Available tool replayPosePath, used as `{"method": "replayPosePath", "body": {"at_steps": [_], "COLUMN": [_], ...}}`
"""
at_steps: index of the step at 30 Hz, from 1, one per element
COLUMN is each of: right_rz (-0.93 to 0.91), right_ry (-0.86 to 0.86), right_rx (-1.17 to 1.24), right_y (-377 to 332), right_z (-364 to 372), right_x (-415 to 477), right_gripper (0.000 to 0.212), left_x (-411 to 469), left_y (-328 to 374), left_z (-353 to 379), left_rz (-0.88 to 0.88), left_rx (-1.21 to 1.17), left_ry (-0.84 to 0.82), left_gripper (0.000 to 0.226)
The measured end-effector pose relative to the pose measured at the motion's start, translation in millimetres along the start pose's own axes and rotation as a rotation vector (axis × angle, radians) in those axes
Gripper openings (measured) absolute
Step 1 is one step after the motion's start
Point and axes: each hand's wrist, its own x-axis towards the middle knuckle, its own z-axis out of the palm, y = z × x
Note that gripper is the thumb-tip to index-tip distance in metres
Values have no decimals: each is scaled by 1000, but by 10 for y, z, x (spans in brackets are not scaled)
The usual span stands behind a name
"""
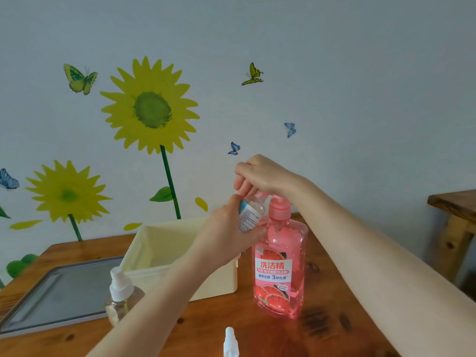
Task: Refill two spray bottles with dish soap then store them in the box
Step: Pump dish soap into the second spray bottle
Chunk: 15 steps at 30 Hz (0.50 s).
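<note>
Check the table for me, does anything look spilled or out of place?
No spill shows. The only loose piece is a white spray head lying on the wooden table at the near edge, off its bottle.

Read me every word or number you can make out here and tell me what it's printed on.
"洗洁精": white label of the pink dish soap bottle.
"3秒化油": same label, lower line.
Other lines on that label: too blurred to read.
Small bottle held in the left hand: print too small to read.

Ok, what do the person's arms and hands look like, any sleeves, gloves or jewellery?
Both hands are bare: left hand, right hand. No gloves, rings or watch show. Both forearms are uncovered as far as the frame edge, so no sleeve is visible.
</note>
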Motion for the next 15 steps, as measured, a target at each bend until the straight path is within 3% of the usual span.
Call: {"method": "replayPosePath", "body": {"at_steps": [15], "right_rz": [-34], "right_ry": [5], "right_rx": [72], "right_y": [2], "right_z": [-65], "right_x": [32], "right_gripper": [31], "left_x": [60], "left_y": [-8], "left_z": [17], "left_rz": [8], "left_rx": [16], "left_ry": [27], "left_gripper": [66]}}
